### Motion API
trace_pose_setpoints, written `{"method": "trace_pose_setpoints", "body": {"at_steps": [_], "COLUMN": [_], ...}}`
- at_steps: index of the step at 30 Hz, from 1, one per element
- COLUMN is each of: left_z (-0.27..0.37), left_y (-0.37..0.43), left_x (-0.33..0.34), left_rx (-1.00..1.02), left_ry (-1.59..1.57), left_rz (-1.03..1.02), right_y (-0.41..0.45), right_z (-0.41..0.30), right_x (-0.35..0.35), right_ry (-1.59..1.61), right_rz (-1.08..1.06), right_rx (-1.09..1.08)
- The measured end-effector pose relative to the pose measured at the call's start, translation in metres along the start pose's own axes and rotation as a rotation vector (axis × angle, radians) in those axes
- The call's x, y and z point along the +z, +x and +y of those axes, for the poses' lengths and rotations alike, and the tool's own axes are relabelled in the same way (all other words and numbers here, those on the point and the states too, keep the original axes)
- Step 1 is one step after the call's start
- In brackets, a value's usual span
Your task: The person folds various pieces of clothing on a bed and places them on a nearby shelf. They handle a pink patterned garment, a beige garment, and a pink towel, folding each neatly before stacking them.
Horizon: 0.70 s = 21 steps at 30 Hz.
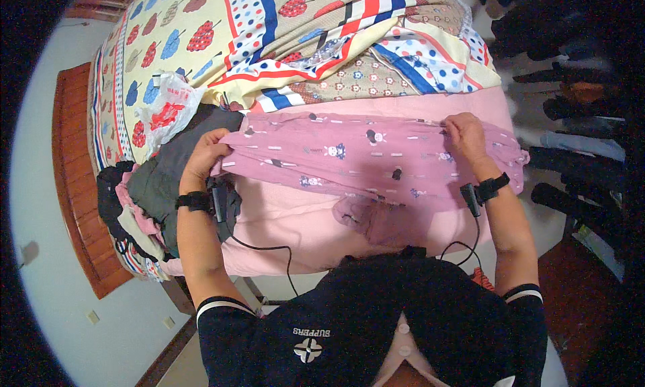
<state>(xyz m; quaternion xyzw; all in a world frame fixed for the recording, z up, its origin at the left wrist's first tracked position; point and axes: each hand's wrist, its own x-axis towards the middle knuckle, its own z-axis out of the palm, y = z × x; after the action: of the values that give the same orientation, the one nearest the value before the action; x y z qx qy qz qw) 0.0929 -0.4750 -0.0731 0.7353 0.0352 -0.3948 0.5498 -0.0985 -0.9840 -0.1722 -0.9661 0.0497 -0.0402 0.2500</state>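
Observation:
A pink-purple printed garment [347, 157] with small rabbit figures lies stretched sideways across the pink bed sheet [282, 236]. My left hand [207, 152] pinches its left end between thumb and fingers. At the upper right edge, my right hand [466, 135] grips the cloth, and the gathered right end runs on past that hand. A part of the same-coloured cloth [358, 215] hangs loosely below the middle, towards my body. Straps with small dark devices and cables sit on both wrists.
Dark grey clothing [171, 170] is heaped at left, beside a white plastic bag [174, 107] with red printing. A patterned quilt [302, 39] covers the far side of the bed. The wooden headboard [83, 185] stands at left; dark clothes [569, 110] hang at right.

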Motion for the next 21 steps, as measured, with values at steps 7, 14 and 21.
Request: {"method": "trace_pose_setpoints", "body": {"at_steps": [7,14,21], "left_z": [-0.068,-0.125,-0.116], "left_y": [0.066,0.079,0.048], "left_x": [-0.021,-0.003,-0.011], "left_rx": [-0.025,-0.212,-0.095], "left_ry": [0.591,0.764,0.010], "left_rz": [0.480,0.561,0.706], "right_y": [0.000,0.014,0.012], "right_z": [-0.029,-0.066,-0.074], "right_x": [0.022,0.058,0.048], "right_ry": [0.071,-0.082,-0.048], "right_rz": [0.067,-0.118,0.140], "right_rx": [0.023,-0.033,0.029]}}
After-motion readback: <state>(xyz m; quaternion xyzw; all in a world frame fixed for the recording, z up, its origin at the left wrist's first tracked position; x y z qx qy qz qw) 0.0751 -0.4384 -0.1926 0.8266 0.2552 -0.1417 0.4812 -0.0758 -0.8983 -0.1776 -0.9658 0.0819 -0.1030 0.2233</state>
